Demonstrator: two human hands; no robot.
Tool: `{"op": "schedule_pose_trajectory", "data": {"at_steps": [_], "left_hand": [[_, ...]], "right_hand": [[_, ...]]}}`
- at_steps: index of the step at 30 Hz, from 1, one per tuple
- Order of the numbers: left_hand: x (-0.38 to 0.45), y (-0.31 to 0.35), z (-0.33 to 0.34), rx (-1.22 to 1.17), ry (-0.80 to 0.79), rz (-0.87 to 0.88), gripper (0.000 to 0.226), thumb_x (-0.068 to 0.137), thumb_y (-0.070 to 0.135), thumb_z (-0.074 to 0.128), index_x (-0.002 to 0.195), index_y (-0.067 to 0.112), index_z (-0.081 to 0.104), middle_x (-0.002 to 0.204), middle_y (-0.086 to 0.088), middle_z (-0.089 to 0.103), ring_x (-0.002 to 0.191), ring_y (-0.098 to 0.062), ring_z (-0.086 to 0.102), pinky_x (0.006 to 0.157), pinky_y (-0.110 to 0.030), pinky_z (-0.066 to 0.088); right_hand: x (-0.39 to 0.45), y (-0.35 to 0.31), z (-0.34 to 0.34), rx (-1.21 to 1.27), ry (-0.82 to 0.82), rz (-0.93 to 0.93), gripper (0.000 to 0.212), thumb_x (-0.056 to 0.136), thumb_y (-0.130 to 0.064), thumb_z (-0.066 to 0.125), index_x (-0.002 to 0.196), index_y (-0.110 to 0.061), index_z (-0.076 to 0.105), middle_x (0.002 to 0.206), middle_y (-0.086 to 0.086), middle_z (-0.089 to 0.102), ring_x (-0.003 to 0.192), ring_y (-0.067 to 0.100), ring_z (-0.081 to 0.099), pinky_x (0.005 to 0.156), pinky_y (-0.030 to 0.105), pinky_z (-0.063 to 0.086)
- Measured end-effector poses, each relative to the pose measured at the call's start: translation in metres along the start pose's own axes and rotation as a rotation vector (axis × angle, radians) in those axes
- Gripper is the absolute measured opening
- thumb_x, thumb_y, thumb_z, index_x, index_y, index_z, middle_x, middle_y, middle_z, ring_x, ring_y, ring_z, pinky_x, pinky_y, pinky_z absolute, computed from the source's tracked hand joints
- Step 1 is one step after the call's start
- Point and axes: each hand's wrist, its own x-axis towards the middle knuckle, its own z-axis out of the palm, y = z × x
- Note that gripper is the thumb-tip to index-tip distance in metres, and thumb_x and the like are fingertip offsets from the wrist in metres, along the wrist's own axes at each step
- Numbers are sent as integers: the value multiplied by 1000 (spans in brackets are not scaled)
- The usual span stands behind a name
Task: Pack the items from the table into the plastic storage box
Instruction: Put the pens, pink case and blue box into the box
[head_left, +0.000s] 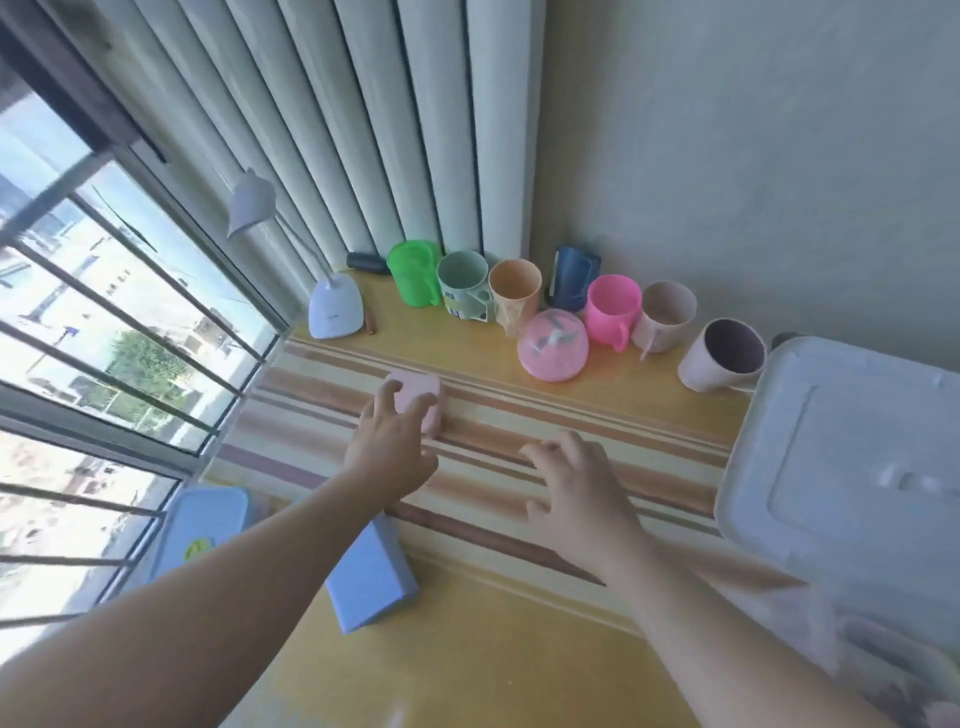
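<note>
Left hand (392, 441) at centre frame, fingers curled over a small pink case (418, 402) on the striped cloth of the worktop (519, 649), gripping it from above. Right hand (576, 488) just right of centre, fingers spread and lightly bent, holding nothing; whether touching the cloth, impossible to tell. At the right edge, the plastic storage box (841, 467), lid closed. Along the back of the worktop, upper centre, a row of cups: green cup (413, 273), pale green cup (462, 286), orange cup (514, 293), blue cup (571, 278), pink mug (613, 312), beige cup (665, 314), and a pale mauve cup (722, 361) tipped toward the camera, nearest the box. In front of the orange cup and pink mug, a pink round container (553, 345). Left of the cups, a white desk lamp (335, 312) by the window. At lower left, a light blue lidded box (202, 525); beside it, partly under the left forearm, a blue block (371, 577).
</note>
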Motion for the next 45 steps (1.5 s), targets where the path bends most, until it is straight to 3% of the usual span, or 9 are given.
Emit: {"op": "schedule_pose_trajectory", "data": {"at_steps": [7,11,14,21,26,32,36,42,45], "left_hand": [[91,-41,32,381,-144,185,108,89,19,67,157,45,-13,167,-8,-20,154,-43,-11,122,-62,18],[110,-41,42,250,-143,221,115,77,22,78,158,41,-1,159,-6,17,147,-39,15,103,-54,49],[99,-28,49,102,-177,290,123,64,44,84,158,32,6,147,-1,34,133,-33,36,96,-50,53],[26,25,82,-40,-183,639,125,59,68,73,159,20,16,149,5,38,133,-24,35,116,-34,30],[26,42,62,-168,-524,669,132,67,49,79,158,44,-17,161,13,17,146,-17,25,115,-38,37],[91,86,15,-72,-399,689,81,87,54,72,157,38,34,159,-3,36,144,-25,38,116,-38,32],[86,51,7,47,-406,747,70,88,55,71,151,37,45,152,3,48,136,-21,47,110,-35,38],[-6,-87,22,335,-466,580,89,70,95,42,149,56,31,163,8,23,151,-26,18,120,-58,18],[-64,-124,42,201,-282,149,95,73,95,40,153,58,4,167,0,-7,153,-37,5,117,-61,21]], "right_hand": [[67,-41,41,-50,-168,110,61,99,-28,63,151,-36,32,159,1,24,140,31,31,106,48,48],[66,-32,56,-35,-203,146,69,100,-27,62,158,-37,26,159,-5,22,143,27,30,101,43,51],[62,-22,61,-3,-214,167,80,99,-32,65,161,-38,16,161,-5,21,144,28,30,102,44,51],[41,8,71,58,-212,197,133,71,-61,84,164,-36,-8,168,-9,13,148,28,28,112,46,45],[5,30,77,79,-92,246,117,73,-59,82,163,-37,11,158,-20,29,138,15,44,95,33,53],[-51,54,86,142,-9,408,111,70,-49,86,157,-41,18,151,-14,38,132,18,46,90,39,54],[-73,46,107,163,-37,417,111,71,-46,85,159,-35,18,155,-11,34,135,19,44,90,36,51],[-62,13,127,143,-74,292,113,76,-47,85,163,-33,13,164,-10,26,143,22,38,105,40,48],[-49,-5,129,64,-163,202,112,80,-38,84,162,-36,8,166,-9,21,144,25,36,108,43,47]]}}
